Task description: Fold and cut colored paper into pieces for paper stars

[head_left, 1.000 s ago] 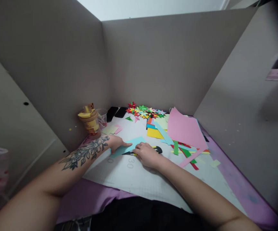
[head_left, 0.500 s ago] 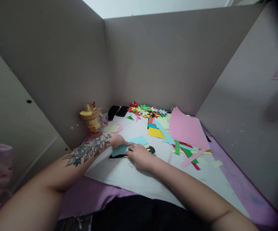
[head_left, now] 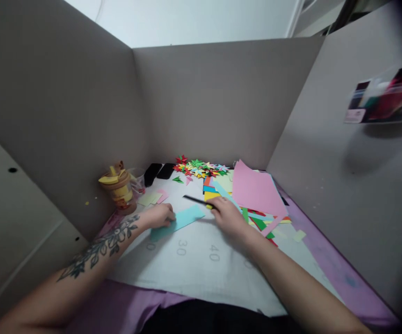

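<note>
I have the right hand point(head_left: 230, 218) closed around a slim black-and-yellow cutter point(head_left: 195, 200), its long end pointing left, just past the far edge of the light-blue paper point(head_left: 187, 220). That paper is in the middle of the worktop point(head_left: 197, 273), slanting between the two hands. The left hand point(head_left: 159, 216) has its fingers curled on the paper's far edge; I cannot tell whether that grip pinches it or only presses.

On the containers: at the back left I see a yellow-and-brown cup point(head_left: 120, 191) standing upright, with yellow pieces at its top — its inside is hidden from me. Partly behind it stands a clear plastic cup point(head_left: 138, 177); something pinkish shows low through its wall, too small for me to name. On the right wall a packet point(head_left: 383, 99) blurs on my feed; I make out red and dark shapes, but not what they are.

Along the back lies a heap of folded paper stars point(head_left: 201, 167), with two flat black objects point(head_left: 166, 170) to its left. A large pink sheet point(head_left: 256, 188) lies to the right of the stars, coloured paper strips point(head_left: 261, 225) crossing near its lower edge. Pale green notes point(head_left: 150, 199) lie beyond the left hand.
</note>
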Action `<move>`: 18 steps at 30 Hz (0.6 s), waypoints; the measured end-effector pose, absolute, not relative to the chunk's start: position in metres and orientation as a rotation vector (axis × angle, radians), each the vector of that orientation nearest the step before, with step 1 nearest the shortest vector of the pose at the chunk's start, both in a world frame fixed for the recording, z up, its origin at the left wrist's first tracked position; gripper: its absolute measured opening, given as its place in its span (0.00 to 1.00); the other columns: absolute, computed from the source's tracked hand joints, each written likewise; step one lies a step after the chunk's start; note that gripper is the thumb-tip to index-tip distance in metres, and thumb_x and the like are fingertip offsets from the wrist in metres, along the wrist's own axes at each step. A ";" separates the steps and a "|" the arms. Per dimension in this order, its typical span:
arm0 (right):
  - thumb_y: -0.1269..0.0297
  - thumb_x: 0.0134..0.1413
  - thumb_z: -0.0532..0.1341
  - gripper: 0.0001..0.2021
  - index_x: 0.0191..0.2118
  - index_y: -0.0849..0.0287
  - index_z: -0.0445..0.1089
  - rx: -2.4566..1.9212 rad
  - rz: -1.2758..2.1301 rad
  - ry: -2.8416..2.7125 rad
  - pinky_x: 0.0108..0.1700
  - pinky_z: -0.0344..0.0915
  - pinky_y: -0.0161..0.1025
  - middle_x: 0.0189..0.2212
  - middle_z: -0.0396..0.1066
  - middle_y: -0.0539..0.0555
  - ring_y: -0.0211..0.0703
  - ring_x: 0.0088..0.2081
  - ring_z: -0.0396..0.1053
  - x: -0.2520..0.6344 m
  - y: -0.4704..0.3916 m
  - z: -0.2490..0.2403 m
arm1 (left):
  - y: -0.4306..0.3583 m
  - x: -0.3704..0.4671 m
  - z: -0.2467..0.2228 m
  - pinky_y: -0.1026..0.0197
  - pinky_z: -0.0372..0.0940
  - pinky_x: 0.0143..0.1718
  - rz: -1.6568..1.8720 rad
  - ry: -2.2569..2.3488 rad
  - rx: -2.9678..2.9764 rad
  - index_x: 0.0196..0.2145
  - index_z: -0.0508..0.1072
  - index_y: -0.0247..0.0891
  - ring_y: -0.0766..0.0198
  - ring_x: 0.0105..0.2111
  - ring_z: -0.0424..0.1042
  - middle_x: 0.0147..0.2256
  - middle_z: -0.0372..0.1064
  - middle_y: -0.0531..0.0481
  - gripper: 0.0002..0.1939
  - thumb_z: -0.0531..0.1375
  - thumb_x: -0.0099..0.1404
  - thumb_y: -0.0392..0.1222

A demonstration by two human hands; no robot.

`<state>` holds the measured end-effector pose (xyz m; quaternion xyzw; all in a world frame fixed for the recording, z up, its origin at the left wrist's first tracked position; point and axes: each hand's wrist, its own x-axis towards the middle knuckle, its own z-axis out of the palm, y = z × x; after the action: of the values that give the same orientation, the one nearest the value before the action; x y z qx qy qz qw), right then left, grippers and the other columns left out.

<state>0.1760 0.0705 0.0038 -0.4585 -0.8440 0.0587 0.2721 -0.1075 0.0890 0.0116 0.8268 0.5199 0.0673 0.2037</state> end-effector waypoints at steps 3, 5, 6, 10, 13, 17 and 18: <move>0.72 0.53 0.54 0.16 0.48 0.59 0.68 -1.646 0.012 -2.113 0.49 0.56 0.41 0.44 0.69 0.59 0.48 0.47 0.62 0.214 0.096 -0.005 | 0.084 -0.093 0.009 0.60 0.60 0.38 0.097 1.489 2.360 0.42 0.72 0.41 0.53 0.40 0.69 0.42 0.68 0.42 0.21 0.62 0.49 0.47; 0.71 0.54 0.54 0.17 0.49 0.58 0.68 -1.837 -0.033 -2.073 0.47 0.56 0.41 0.44 0.69 0.59 0.49 0.47 0.62 0.231 0.109 -0.015 | 0.085 -0.085 0.005 0.60 0.60 0.35 0.090 1.593 2.289 0.48 0.68 0.40 0.52 0.39 0.69 0.41 0.68 0.42 0.30 0.64 0.47 0.50; 0.71 0.54 0.54 0.17 0.49 0.57 0.68 -1.896 -0.038 -2.068 0.46 0.56 0.41 0.44 0.69 0.59 0.49 0.46 0.63 0.236 0.113 -0.021 | 0.087 -0.083 0.003 0.61 0.60 0.34 0.085 1.617 2.243 0.49 0.67 0.39 0.53 0.38 0.69 0.41 0.68 0.43 0.33 0.64 0.45 0.51; 0.72 0.53 0.54 0.17 0.48 0.56 0.69 -1.993 -0.033 -2.066 0.44 0.57 0.42 0.43 0.69 0.59 0.50 0.45 0.63 0.241 0.119 -0.038 | 0.099 -0.082 -0.004 0.65 0.57 0.27 0.159 1.639 2.054 0.39 0.71 0.38 0.59 0.31 0.68 0.33 0.70 0.49 0.22 0.63 0.45 0.46; 0.69 0.54 0.55 0.16 0.48 0.56 0.69 -1.855 -0.099 -1.999 0.47 0.57 0.44 0.46 0.67 0.60 0.52 0.49 0.60 0.231 0.115 -0.040 | 0.104 -0.080 -0.004 0.65 0.56 0.25 0.204 1.616 2.006 0.29 0.71 0.36 0.62 0.26 0.67 0.27 0.69 0.50 0.09 0.58 0.51 0.43; 0.66 0.55 0.56 0.15 0.48 0.58 0.69 -1.524 -0.031 -1.986 0.52 0.56 0.45 0.46 0.67 0.59 0.50 0.49 0.59 0.207 0.102 -0.041 | 0.094 -0.066 0.002 0.63 0.60 0.30 0.274 1.587 2.080 0.35 0.72 0.35 0.59 0.32 0.70 0.32 0.71 0.45 0.14 0.53 0.57 0.46; 0.66 0.55 0.56 0.15 0.48 0.59 0.69 -1.460 0.013 -1.987 0.52 0.56 0.45 0.45 0.67 0.59 0.49 0.49 0.60 0.202 0.099 -0.042 | 0.088 -0.061 0.005 0.62 0.60 0.33 0.268 1.584 2.122 0.39 0.72 0.34 0.56 0.36 0.70 0.37 0.71 0.43 0.19 0.55 0.55 0.49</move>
<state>0.2018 0.0995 -0.0421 -0.5586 -0.7603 0.0048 0.3313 -0.0607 0.0884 0.0047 0.7746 0.5780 0.0977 0.2376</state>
